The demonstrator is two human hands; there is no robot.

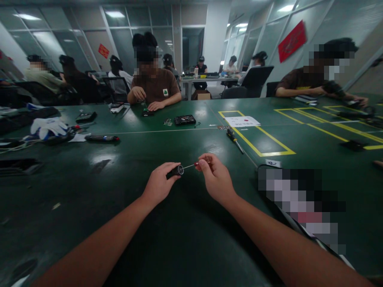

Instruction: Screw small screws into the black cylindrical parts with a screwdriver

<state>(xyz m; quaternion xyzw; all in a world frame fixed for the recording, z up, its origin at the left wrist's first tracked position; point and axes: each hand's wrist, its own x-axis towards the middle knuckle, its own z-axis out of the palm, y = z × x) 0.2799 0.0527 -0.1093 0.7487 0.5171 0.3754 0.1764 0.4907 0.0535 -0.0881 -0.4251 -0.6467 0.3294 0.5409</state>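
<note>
In the head view my left hand (160,181) is closed round a small black cylindrical part (176,171), whose round end with a pale rim faces right. My right hand (216,175) grips the red handle of a thin screwdriver (189,165). Its metal shaft runs left to the round end of the black part; whether the tip sits inside cannot be made out. Both hands are above the green table (185,239), in front of me. What the black part belongs to is mostly hidden by my left fingers.
A black and yellow screwdriver (235,139) lies beyond my right hand, near a white paper (243,121) and yellow tape outlines. A black device (184,119) and white gloves (48,127) lie farther off. A co-worker (155,85) sits opposite. A blurred-out flat object (299,207) lies right.
</note>
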